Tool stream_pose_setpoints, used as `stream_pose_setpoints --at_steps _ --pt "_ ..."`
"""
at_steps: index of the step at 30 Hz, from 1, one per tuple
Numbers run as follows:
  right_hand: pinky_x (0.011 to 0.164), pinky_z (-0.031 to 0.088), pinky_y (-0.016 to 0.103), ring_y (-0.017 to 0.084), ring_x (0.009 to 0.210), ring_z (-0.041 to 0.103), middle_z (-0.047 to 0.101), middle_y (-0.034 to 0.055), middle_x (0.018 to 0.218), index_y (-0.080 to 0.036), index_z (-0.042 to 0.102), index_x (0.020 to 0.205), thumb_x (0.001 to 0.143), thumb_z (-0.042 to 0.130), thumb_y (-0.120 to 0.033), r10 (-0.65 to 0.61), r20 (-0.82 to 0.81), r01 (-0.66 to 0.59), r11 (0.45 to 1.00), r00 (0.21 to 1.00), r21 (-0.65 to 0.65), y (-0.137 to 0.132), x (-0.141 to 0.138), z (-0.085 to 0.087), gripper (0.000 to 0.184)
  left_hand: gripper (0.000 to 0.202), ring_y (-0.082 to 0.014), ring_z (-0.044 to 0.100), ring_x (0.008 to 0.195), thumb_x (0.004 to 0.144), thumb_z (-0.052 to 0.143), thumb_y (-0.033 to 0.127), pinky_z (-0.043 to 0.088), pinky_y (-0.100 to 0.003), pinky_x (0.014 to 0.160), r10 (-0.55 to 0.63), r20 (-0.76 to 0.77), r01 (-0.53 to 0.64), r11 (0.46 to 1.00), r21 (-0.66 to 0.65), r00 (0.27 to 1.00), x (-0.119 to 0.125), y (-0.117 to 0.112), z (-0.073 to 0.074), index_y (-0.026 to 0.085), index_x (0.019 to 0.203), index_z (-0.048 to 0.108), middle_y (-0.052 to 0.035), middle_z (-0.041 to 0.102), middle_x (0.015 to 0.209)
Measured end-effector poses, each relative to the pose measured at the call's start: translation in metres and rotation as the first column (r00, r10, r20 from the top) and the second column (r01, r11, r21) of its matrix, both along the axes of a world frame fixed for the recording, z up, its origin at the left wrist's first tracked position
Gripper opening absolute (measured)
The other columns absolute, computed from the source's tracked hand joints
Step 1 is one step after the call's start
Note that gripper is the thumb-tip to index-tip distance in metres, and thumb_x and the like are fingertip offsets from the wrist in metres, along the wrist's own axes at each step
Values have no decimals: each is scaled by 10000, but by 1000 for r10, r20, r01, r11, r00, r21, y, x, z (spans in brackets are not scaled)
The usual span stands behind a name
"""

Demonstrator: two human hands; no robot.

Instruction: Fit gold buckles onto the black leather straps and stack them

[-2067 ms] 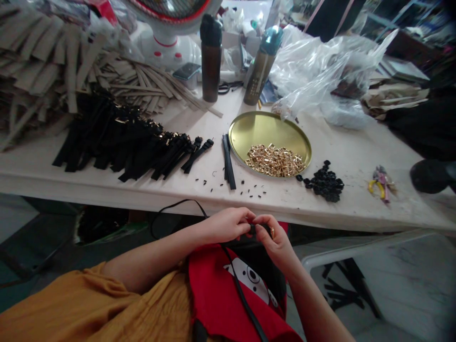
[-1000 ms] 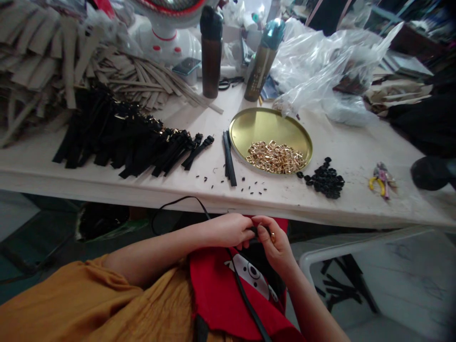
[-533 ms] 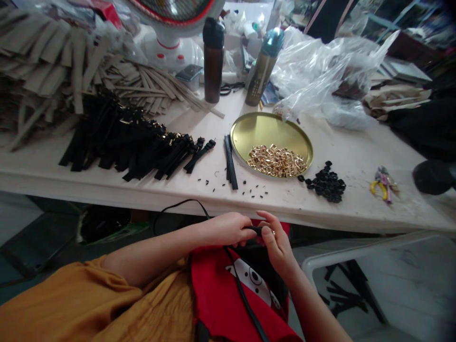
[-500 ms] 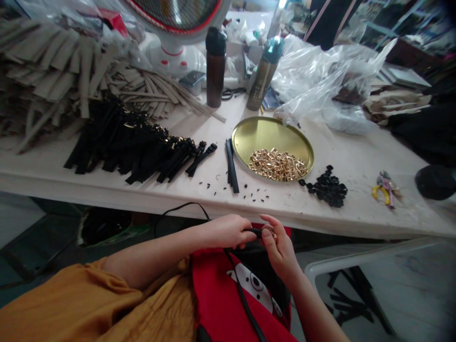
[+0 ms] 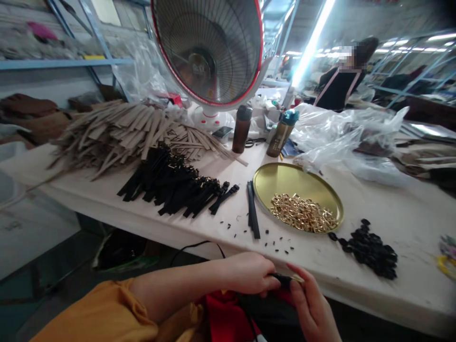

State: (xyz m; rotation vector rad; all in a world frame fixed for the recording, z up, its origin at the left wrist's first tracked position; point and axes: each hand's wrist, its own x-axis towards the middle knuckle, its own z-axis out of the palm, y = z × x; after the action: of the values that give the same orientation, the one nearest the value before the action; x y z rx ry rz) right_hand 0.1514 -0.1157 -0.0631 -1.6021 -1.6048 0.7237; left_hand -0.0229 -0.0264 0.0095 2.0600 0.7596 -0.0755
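Note:
Below the table's front edge, a short black strap stretches between my two hands. My left hand is closed around one end of it. The fingers of my right hand pinch the other end, where a small gold buckle shows between thumb and forefinger. Above my hands on the table lie several loose black strips and scattered tiny black bits. A gold tray beside them holds a heap of gold buckles. Finished-looking black straps with gold buckles are piled to the left.
Pale strips are heaped at the back left, near a round heater. Two bottles stand behind the tray. Black round pieces and pliers lie at right, with clear plastic behind. Another person is in the background.
My view has tilted upward and turned left, so the table appears lower and further right. Both hands keep hold of the strap in much the same pose.

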Motion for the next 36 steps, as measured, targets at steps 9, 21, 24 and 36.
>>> stream_pose_setpoints --at_steps 9,21,24,36 --pt "515 444 251 134 510 511 582 3 639 -160 409 1187 885 323 -409 -34 -228 17 997 973 -74 44 -14 2 401 276 -137 581 648 843 399 310 413 -205 579 256 37 -258 947 193 966 -19 32 -19 155 805 624 -36 646 727" --pt "611 463 303 185 650 584 606 34 678 -153 578 989 789 486 -432 -239 -124 236 971 963 -43 76 39 -18 356 355 -203 544 977 845 435 338 396 -293 859 556 -36 -418 663 621 830 -7 117 -42 185 1163 472 -106 560 1064" --pt "599 460 291 162 610 565 592 19 664 -151 585 955 783 496 -413 -274 -176 274 961 945 -27 81 45 -24 326 463 -243 581 918 811 463 297 434 -315 780 598 -66 -453 670 588 799 19 135 -49 112 1229 391 -159 582 1023" --pt "444 352 216 81 469 416 518 -23 673 -159 535 964 799 480 -389 -394 -384 400 914 835 -68 85 72 -18 288 468 -152 565 650 779 398 263 445 -246 630 680 247 -722 666 186 690 17 131 -37 115 1223 411 -36 586 757"
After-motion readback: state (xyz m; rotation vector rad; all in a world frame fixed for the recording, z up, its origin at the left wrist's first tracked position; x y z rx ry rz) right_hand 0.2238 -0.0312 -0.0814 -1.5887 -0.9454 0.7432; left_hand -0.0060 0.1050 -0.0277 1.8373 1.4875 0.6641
